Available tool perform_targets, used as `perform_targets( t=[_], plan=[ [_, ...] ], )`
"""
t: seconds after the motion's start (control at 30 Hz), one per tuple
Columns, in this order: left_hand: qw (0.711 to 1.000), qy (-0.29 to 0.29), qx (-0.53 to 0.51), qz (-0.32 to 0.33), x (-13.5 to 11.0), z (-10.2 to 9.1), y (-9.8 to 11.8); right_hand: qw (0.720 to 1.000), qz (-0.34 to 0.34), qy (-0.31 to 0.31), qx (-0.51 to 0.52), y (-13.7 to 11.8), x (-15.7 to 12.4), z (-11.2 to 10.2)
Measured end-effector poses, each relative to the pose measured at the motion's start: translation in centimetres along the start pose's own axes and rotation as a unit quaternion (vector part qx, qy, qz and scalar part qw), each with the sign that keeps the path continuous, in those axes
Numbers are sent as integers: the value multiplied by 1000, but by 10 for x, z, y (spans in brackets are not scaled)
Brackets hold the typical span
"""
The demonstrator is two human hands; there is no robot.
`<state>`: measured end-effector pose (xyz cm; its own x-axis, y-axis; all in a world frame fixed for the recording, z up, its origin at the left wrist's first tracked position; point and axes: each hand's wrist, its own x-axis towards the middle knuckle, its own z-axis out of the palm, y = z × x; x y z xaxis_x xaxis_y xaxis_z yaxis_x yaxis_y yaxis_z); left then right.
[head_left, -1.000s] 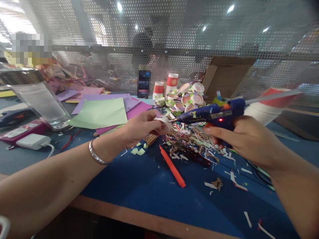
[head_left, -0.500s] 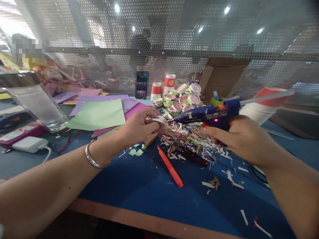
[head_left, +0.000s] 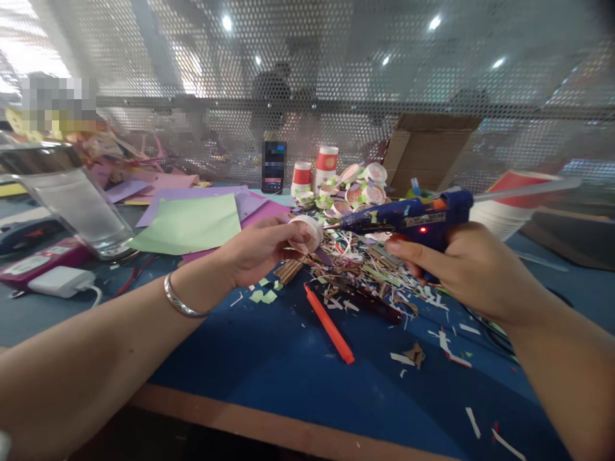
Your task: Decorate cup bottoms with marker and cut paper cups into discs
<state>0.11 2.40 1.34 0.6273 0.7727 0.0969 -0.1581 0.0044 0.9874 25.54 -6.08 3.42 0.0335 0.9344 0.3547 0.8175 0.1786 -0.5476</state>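
Note:
My left hand (head_left: pixel 257 248) is closed round a small white cut paper-cup ring (head_left: pixel 306 232), held above the blue table (head_left: pixel 298 378). My right hand (head_left: pixel 461 269) grips a blue hot glue gun (head_left: pixel 413 218) with a red light on; its forefinger lies along the trigger. The gun's nozzle points left and touches the ring's right side. A clear glue stick (head_left: pixel 523 189) pokes out of the gun's back. A silver bangle (head_left: pixel 179 302) sits on my left wrist.
Paper scraps (head_left: pixel 375 275) litter the table under the hands, beside an orange stick (head_left: pixel 329 324). Cut cup bottoms (head_left: pixel 358 186) and red paper cups (head_left: pixel 325 164) stand behind. Coloured sheets (head_left: pixel 192 221), a glass jar (head_left: pixel 72 198), a charger (head_left: pixel 57 280), a cardboard box (head_left: pixel 432 153) and a mesh screen surround.
The ring in my left hand has turned and lifted slightly, its face now toward me. The glue gun's nozzle stays against it. Both arms have barely shifted.

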Motion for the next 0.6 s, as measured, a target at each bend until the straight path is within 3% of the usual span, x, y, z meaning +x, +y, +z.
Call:
perform_targets(
  t=[0.2, 0.6],
  plan=[
    [998, 20, -62, -20, 3, 1, -1, 1000, -1, -4, -1, -1, 1, 0],
    [996, 46, -70, -31, 3, 6, 0, 1000, -3, -17, 5, 4, -1, -1]
  ],
)
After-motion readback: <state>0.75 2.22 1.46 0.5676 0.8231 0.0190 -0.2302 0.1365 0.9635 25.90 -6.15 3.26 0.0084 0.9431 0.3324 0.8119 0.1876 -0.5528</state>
